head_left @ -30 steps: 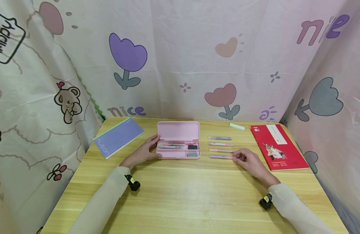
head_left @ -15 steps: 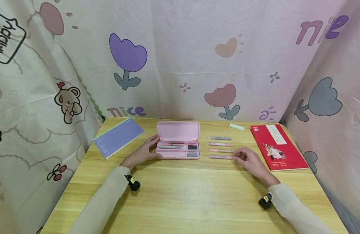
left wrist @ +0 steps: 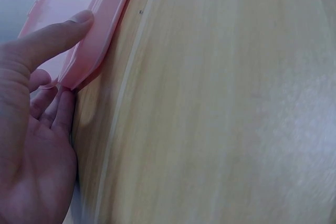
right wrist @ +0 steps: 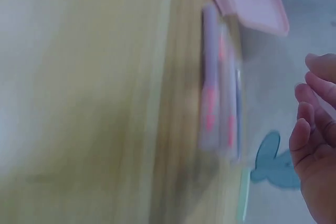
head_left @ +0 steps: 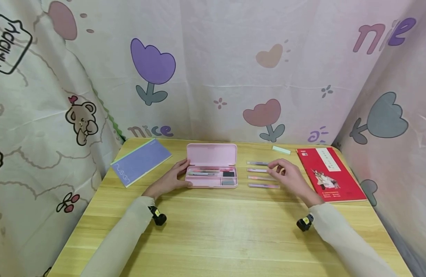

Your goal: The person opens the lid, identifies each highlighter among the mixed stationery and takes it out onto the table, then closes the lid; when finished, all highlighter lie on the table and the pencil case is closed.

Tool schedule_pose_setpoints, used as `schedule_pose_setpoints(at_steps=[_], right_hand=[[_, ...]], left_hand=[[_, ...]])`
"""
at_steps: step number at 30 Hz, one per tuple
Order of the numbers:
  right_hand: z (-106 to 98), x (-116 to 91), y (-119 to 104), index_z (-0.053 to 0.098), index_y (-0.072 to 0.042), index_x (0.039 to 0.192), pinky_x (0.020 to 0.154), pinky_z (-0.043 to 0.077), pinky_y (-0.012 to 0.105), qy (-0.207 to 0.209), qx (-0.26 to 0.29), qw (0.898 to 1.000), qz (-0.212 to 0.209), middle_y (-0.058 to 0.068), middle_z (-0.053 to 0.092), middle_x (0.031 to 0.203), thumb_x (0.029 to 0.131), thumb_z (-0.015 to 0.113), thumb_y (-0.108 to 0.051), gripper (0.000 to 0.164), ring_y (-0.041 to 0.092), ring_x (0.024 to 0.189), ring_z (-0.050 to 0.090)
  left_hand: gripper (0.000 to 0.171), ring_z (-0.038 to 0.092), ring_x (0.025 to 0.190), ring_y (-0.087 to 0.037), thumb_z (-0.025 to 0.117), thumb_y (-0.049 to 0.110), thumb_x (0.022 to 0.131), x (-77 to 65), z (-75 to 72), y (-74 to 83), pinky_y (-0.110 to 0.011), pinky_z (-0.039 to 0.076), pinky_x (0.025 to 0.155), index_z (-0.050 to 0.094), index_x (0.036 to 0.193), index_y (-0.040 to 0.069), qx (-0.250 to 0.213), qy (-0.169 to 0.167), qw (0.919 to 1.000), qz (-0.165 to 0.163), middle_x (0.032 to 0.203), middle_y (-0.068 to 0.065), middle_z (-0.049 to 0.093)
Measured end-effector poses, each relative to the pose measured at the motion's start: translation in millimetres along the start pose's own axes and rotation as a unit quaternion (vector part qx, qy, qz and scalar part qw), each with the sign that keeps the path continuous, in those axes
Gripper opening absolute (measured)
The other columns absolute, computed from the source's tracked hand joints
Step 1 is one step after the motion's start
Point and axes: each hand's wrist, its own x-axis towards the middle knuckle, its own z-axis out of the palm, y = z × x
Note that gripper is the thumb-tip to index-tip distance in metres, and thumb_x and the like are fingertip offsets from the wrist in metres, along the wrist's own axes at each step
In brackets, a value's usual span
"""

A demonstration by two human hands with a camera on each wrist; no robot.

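Observation:
My left hand (head_left: pixel 168 181) holds the left end of an open pink pencil case (head_left: pixel 203 183), thumb along its front wall and fingers at the hinge side. Several pens (head_left: pixel 203 174) lie in its long upper compartment, beside a black block (head_left: pixel 228 174) and a grey block (head_left: pixel 228 182). To its right, several pens lie in a column on the table, the nearest a purple pen (head_left: pixel 264 186). My right hand (head_left: pixel 291 179) hovers over their right ends, fingers loosely bent and nothing between them. In the right wrist view, the fingers (right wrist: pixel 300 136) appear apart from the pens.
A blue notebook (head_left: pixel 141 162) lies slanted at the table's back left. On the right is a red book (head_left: pixel 328 175). Behind the pen column sits a small pale green bar (head_left: pixel 281 150). A printed curtain (head_left: pixel 206 57) rises directly behind the table's back edge.
My right hand has let go of the nearest purple pen's end, lifted and shifted back over the farther pens. The left hand keeps its hold on the pencil case.

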Motion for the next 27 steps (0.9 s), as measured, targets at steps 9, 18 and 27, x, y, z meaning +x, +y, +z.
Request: schedule_pose_setpoints(at_steps=[9, 18, 27], right_hand=[[40, 27, -35, 0.075, -0.003, 0.123, 0.076, 0.051, 0.024, -0.019, 0.033, 0.998, -0.05, 0.007, 0.075, 0.108, 0.103, 0.077, -0.018, 0.025, 0.018, 0.09, 0.061], [81, 49, -63, 0.076, -0.007, 0.124, 0.071, 0.052, 0.027, -0.065, 0.05, 0.994, -0.07, 0.003, 0.075, 0.111, 0.105, 0.076, -0.021, 0.024, 0.02, 0.092, 0.062], [124, 65, -76, 0.078, -0.007, 0.122, 0.073, 0.053, 0.026, -0.112, 0.036, 0.987, -0.113, 0.003, 0.073, 0.103, 0.105, 0.075, -0.015, 0.019, 0.015, 0.086, 0.061]], left_hand=[[0.111, 0.023, 0.168, -0.036, 0.088, 0.041, 0.093, -0.4, -0.2, 1.3, -0.065, 0.01, 0.136, 0.018, 0.176, 0.018, -0.001, 0.001, 1.0, -0.004, 0.186, -0.006, 0.004], [0.11, 0.024, 0.168, -0.036, 0.088, 0.039, 0.094, 0.2, -0.3, 0.9, -0.063, 0.01, 0.136, 0.017, 0.176, 0.018, -0.005, 0.001, 1.0, -0.005, 0.186, -0.006, 0.004], [0.11, 0.021, 0.168, -0.036, 0.087, 0.04, 0.094, 1.1, 0.5, 0.3, -0.064, 0.009, 0.136, 0.017, 0.176, 0.018, 0.001, 0.002, 1.0, -0.004, 0.186, -0.005, 0.004]])
